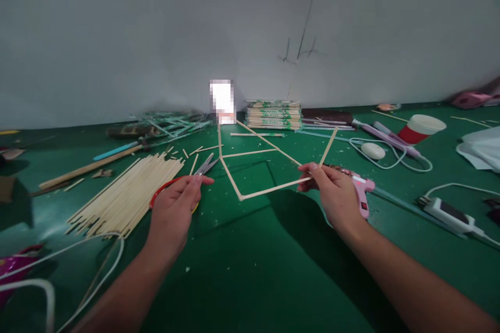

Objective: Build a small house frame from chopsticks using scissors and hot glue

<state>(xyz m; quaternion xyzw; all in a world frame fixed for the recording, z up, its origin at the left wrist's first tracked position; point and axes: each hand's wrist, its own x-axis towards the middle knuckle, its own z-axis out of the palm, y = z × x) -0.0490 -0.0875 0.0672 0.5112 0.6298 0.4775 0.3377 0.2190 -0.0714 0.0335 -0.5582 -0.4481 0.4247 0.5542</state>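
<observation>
My left hand (175, 205) is closed on a pair of scissors (167, 186) with red and yellow handles. Their blades (206, 165) point away to the right and stand slightly apart. In my right hand (332, 187), thumb and fingers pinch the near right corner of a frame of thin wooden sticks (273, 187). One crossbar spans the frame, and another stick (330, 145) sticks up from the held corner. A pink glue gun (363, 192) lies just beyond my right hand, partly hidden by it.
Loose wooden sticks (125, 195) lie in a pile at left, with offcuts nearby. Wrapped chopstick bundles (273, 115) stand against the wall. On the right are a red-and-white cup (422, 127), a white adapter (449, 216) and cables. A white cable (121, 250) loops at lower left.
</observation>
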